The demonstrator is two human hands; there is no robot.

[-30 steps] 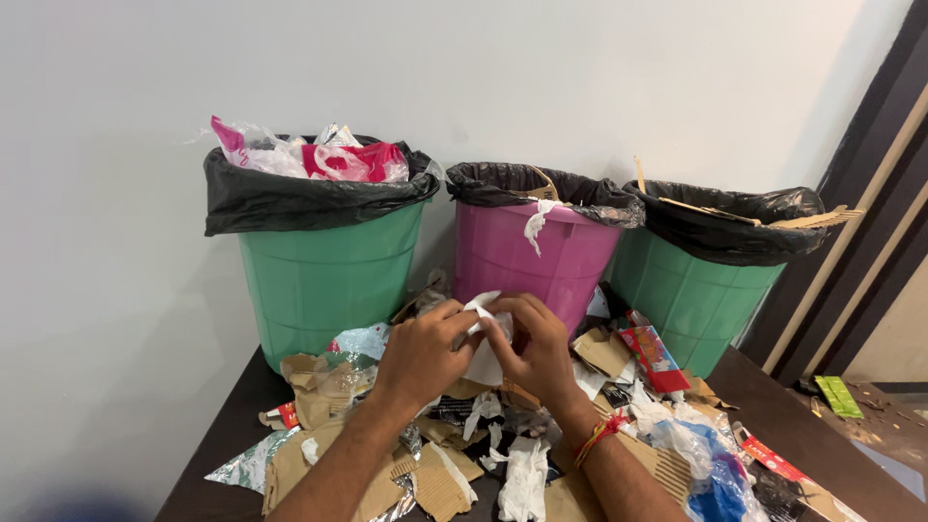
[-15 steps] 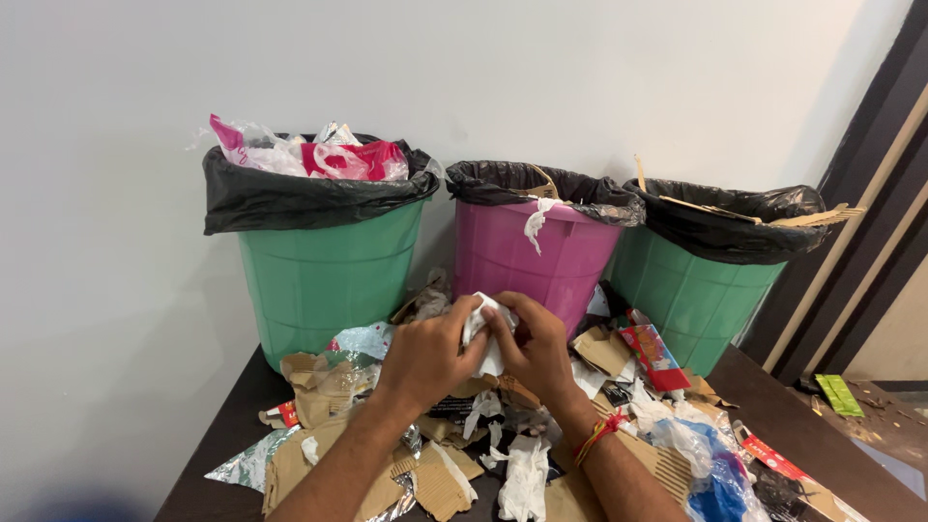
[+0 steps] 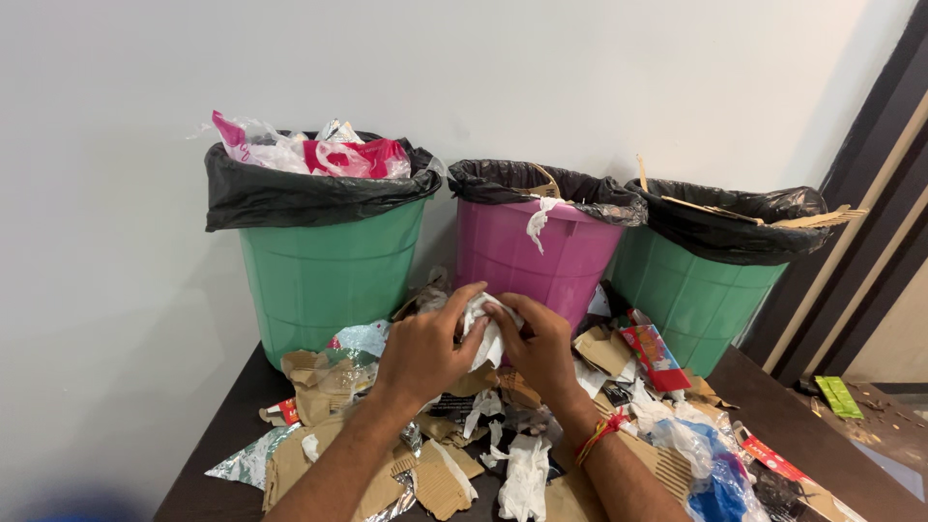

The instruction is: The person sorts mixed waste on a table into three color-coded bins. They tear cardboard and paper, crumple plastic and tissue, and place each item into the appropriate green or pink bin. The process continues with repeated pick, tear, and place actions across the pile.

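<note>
At frame centre I clench my left hand point(image 3: 420, 350) and right hand point(image 3: 541, 348) on a crumpled white tissue wad point(image 3: 480, 327), three black-lined plastic bins point(image 3: 570, 253) part-filled, scraps point(image 3: 527, 478) still strewn below

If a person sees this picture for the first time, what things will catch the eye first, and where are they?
Three bins lined with black bags stand against the wall: a green bin on the left heaped with pink and white plastic, a pink bin in the middle, another green bin on the right. In front of the pink one, the left hand and right hand together grip a crumpled white tissue above a dark table strewn with torn cardboard, foil and wrappers.
</note>
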